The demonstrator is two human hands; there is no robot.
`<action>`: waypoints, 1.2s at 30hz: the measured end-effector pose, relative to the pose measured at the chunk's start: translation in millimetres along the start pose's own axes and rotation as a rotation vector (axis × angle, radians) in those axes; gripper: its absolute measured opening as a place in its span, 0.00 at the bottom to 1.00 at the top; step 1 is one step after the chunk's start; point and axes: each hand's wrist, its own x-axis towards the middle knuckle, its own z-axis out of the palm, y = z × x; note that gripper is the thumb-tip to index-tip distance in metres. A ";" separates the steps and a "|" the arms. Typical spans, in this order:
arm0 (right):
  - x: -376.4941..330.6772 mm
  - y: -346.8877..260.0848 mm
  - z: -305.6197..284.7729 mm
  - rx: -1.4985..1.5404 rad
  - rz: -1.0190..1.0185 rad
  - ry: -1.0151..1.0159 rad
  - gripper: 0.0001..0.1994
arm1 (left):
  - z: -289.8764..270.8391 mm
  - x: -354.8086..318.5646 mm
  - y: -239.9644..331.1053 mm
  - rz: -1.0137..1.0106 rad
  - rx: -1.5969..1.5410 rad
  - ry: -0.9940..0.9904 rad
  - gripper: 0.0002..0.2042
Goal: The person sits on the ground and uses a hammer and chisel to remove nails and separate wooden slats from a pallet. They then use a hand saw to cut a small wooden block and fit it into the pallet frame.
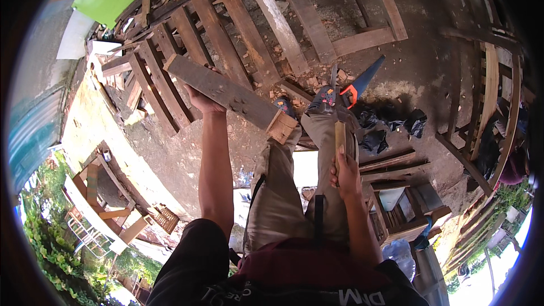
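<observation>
Your left hand [201, 101] grips the plank [226, 93] from underneath, keeping it raised. Your right hand [344, 171] is closed around a hammer handle [340, 139], head down near the saw [360, 82].

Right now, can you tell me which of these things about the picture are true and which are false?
1. The left hand holds a long wooden plank. True.
2. The right hand is empty. False: it grips a wooden handle.
3. A saw lies on the ground. True.
4. The saw's handle is green. False: it is orange and black.
5. Wooden pallets lie ahead. True.
</observation>
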 end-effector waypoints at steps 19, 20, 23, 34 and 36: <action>257.0 87.7 -157.8 -0.250 -0.030 0.246 0.30 | -101.3 -112.8 -154.8 0.257 0.256 0.474 0.35; 287.4 96.2 -172.1 -0.291 -0.022 0.279 0.33 | -109.8 -119.5 -176.4 0.239 0.356 0.510 0.33; 372.0 119.7 -217.2 -0.874 -0.305 0.452 0.34 | -137.3 -109.3 -221.5 0.044 0.347 0.802 0.33; 538.2 70.3 -269.9 -1.572 -1.018 0.625 0.25 | -143.9 -49.0 -232.0 -0.408 0.643 0.431 0.38; 563.1 34.6 -253.9 -1.496 -1.028 0.516 0.26 | -130.9 -31.5 -234.0 -0.402 0.684 0.368 0.38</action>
